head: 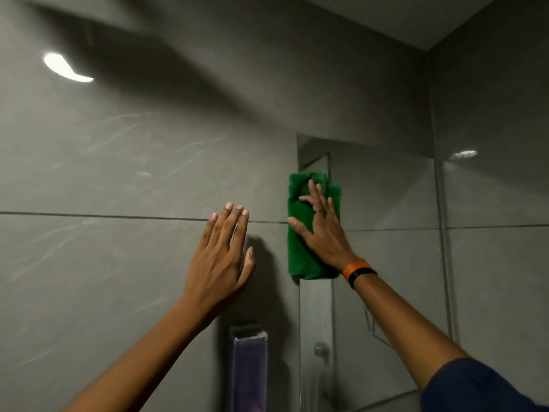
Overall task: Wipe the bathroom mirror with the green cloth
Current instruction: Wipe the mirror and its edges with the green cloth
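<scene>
Where the view begins, at its lower right corner, a dark blue sleeve [475, 388] covers the upper part of the right arm, and both bare forearms reach up and away toward the wall. On the right wrist sits an orange and black band [358, 271]. Beyond it the right hand [319, 224] lies flat with its fingers spread, palm pressed on the green cloth [306, 233]; it grips nothing, only pushes the cloth against the glass. A ring [317, 211] shows on one finger. The cloth is folded into a tall upright strip and rests on the left edge of the mirror [386, 203], a little below the mirror's upper left corner, with its left side overlapping onto the tile.

The left hand [222, 251] is open too, fingers together and straight, empty, set flat at the grey tiled wall [118, 159] just left of the cloth and apart from it. Whether its palm touches the tile cannot be told. A dark grout line [89, 216] runs level across the wall behind its fingertips.

Lower on the wall, between the two forearms, stands a blurred clear holder with something purple inside [248, 370]. In the mirror a blurred chrome fitting [320, 349] shows. A bright light glare [65, 68] lies high on the tile at the upper left.
</scene>
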`<action>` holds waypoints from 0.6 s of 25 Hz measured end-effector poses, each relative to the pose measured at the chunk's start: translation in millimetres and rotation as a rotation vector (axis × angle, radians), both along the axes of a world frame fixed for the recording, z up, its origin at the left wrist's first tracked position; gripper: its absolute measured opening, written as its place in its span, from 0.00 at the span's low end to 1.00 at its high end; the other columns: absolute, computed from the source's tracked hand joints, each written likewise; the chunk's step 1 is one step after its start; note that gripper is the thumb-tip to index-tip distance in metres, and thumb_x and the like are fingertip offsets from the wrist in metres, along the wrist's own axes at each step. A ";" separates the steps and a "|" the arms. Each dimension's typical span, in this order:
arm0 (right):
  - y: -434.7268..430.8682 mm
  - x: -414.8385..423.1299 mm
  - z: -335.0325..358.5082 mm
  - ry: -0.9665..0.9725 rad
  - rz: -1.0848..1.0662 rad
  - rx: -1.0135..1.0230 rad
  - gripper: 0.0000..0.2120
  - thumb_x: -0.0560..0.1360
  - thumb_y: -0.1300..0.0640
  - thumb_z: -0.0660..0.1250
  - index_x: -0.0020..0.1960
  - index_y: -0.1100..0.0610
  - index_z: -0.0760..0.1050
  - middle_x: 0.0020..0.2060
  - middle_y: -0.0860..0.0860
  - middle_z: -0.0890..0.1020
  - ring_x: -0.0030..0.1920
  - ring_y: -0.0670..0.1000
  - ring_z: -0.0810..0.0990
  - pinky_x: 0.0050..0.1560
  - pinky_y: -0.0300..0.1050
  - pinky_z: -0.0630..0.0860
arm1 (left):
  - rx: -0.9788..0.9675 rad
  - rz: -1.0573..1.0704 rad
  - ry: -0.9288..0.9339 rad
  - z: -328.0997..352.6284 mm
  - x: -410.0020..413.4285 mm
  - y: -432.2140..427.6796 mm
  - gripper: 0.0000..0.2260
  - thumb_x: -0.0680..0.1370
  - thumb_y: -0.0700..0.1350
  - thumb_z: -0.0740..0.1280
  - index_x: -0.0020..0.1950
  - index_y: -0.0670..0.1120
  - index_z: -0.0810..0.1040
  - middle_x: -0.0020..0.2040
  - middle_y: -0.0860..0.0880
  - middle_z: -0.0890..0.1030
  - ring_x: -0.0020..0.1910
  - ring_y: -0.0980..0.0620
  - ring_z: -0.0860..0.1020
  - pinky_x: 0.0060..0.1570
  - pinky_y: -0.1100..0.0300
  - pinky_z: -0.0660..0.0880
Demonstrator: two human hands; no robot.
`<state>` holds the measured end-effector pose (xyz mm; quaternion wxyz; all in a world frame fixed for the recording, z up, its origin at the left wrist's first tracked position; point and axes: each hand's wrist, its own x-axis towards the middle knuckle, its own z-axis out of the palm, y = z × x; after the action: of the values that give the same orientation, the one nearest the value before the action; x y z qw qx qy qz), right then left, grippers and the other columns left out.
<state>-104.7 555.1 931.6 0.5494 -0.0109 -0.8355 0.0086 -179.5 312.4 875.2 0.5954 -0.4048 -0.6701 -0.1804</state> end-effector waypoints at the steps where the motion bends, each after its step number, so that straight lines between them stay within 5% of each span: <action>1: 0.9 -9.7 -5.4 0.057 0.002 -0.009 0.34 0.80 0.35 0.56 0.80 0.48 0.51 0.84 0.49 0.49 0.83 0.48 0.41 0.84 0.58 0.41 | -0.016 0.012 0.011 2.0 -2.0 7.7 0.29 0.81 0.52 0.53 0.78 0.37 0.63 0.78 0.37 0.67 0.79 0.40 0.61 0.78 0.42 0.60; 5: -1.9 -36.7 -1.9 0.243 -0.202 0.087 0.31 0.84 0.40 0.44 0.83 0.50 0.42 0.84 0.50 0.46 0.83 0.50 0.41 0.84 0.58 0.44 | -0.037 0.018 0.028 13.9 -9.3 37.0 0.29 0.81 0.53 0.52 0.76 0.36 0.65 0.76 0.36 0.69 0.78 0.39 0.64 0.76 0.41 0.63; 11: 14.1 -42.2 67.0 0.306 -0.209 0.181 0.29 0.84 0.44 0.48 0.83 0.50 0.47 0.84 0.51 0.51 0.84 0.52 0.46 0.84 0.60 0.46 | -0.027 -0.002 0.123 38.2 -13.0 74.1 0.29 0.80 0.53 0.54 0.76 0.35 0.66 0.75 0.35 0.70 0.77 0.39 0.63 0.78 0.49 0.52; 15: 36.0 -37.0 99.2 0.342 -0.224 0.220 0.29 0.84 0.44 0.47 0.83 0.49 0.48 0.84 0.51 0.52 0.84 0.52 0.48 0.83 0.62 0.47 | -0.003 0.023 0.128 60.2 -15.1 97.6 0.30 0.81 0.53 0.53 0.76 0.35 0.64 0.77 0.35 0.68 0.78 0.39 0.62 0.78 0.45 0.57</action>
<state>-141.8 591.1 1030.7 0.6782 -0.0419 -0.7199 -0.1419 -194.6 410.0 935.4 0.6384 -0.4087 -0.6357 -0.1461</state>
